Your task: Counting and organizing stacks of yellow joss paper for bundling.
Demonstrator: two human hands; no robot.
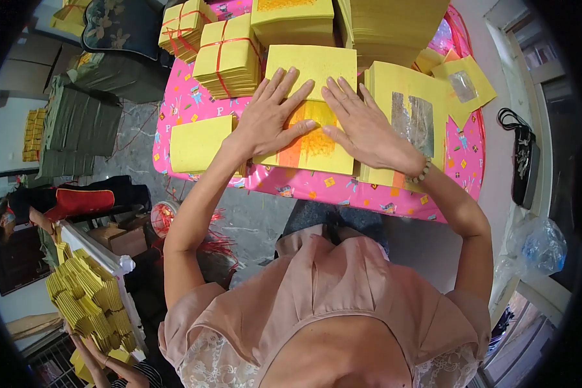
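Both my hands lie flat, fingers spread, on a yellow paper sheet [310, 61] with a bright yellow and orange patch in its middle. My left hand [271, 116] presses the left half, and my right hand [365, 129], with a beaded bracelet at the wrist, presses the right half. Neither hand grips anything. How thick the pile under the sheet is, I cannot tell. Just right of it, partly behind my right wrist, stands a stack of yellow paper with a silvery patch [412, 119]. At the left lies a smaller stack of plain yellow paper [200, 145].
Yellow bundles tied with red string [229, 58] and taller yellow stacks [394, 32] fill the far side of the pink patterned tablecloth [184, 103]. Wrapped green bales [81, 129] stand at the left. Other people handle yellow stacks [90, 294] at the lower left.
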